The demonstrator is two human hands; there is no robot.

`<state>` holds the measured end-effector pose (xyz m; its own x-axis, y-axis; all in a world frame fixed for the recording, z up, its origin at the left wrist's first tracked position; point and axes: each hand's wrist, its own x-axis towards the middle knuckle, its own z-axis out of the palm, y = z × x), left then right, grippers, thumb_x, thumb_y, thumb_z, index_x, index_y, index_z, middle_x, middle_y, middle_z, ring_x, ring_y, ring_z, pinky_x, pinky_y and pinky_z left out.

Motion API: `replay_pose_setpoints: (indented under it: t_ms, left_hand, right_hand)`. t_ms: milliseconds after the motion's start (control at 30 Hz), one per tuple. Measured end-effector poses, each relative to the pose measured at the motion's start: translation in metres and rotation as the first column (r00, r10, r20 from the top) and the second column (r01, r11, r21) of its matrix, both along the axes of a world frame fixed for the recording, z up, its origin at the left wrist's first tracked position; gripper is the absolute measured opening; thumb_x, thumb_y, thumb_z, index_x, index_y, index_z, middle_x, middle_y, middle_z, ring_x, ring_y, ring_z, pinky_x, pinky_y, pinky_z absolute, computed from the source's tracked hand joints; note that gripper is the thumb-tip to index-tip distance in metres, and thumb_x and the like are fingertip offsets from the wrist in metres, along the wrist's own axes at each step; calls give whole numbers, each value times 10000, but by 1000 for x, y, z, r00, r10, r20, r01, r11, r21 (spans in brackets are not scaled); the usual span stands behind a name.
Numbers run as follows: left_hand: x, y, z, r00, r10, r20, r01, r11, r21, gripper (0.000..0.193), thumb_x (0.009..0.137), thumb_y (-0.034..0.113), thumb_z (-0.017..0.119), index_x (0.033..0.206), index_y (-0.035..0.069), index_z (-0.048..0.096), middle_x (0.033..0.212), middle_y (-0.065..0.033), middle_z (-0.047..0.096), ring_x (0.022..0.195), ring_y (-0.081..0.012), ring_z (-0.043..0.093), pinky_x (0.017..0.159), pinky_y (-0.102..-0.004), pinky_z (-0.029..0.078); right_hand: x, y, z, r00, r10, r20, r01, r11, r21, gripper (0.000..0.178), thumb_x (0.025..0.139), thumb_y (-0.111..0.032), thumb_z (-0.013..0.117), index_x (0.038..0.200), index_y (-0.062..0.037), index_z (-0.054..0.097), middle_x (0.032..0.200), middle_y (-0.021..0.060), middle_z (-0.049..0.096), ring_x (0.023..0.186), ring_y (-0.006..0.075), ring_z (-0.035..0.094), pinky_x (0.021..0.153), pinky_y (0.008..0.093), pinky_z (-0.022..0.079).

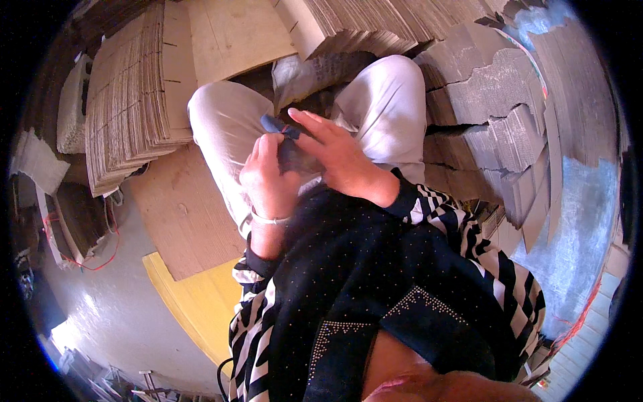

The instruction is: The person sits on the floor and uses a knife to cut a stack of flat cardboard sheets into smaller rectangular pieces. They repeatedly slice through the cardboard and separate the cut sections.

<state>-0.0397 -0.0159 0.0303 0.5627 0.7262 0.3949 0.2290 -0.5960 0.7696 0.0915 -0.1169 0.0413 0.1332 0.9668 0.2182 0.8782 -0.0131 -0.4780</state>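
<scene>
One small dark blue piece (pixel 273 124), above my lap, pinched in the fingertips of my left hand (pixel 264 173). My right hand (pixel 343 159): fingers extended against it; whether grasping, I cannot tell. Surrounding: pale trousers (pixel 392 90); cardboard stacks (pixel 127 100), both sides.

big cardboard stack (pixel 130 100) sitting on left, grayish stacks (pixel 482 107) crowding right side, yellow board (pixel 194 305) showing beside gray floor (pixel 120 268), glare (pixel 65 335) bouncing pretty hard lower left tbh
</scene>
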Motion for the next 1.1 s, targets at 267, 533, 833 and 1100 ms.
replay_pose_setpoints:
  t_ms: [267,533,833,1100]
  left_hand:
    - [-2,-14,10,997,-76,5,76,997,35,256,713,-17,574,963,31,596,813,-142,616,725,-308,631,678,-346,493]
    - [-13,6,15,997,19,71,-16,999,-35,270,759,-47,574,1011,27,636,877,-115,609,801,-269,618,730,-330,486]
    - [-1,0,-7,983,-168,-74,170,985,15,302,742,93,647,1032,33,590,874,-136,595,793,-352,596,704,-410,478]
    - [6,2,-12,969,17,-246,48,965,257,370,749,294,687,993,43,568,820,-127,562,738,-363,561,645,-445,441]
  right_hand:
    - [5,10,-18,947,141,-290,-113,987,110,572,826,32,564,1378,-52,440,1543,190,271,1394,345,330,1121,418,302]
    - [6,-11,5,102,122,-987,-234,968,96,588,1025,-116,386,1551,-193,134,973,113,665,731,146,606,704,287,497]
    - [1,-15,-3,-629,-74,-774,-417,872,255,579,1047,-380,357,1545,-256,90,705,57,533,499,57,459,455,184,401]
    - [3,-11,4,-780,-133,-612,-326,921,215,523,1036,-183,372,1515,-294,195,809,120,549,436,30,427,388,170,392]
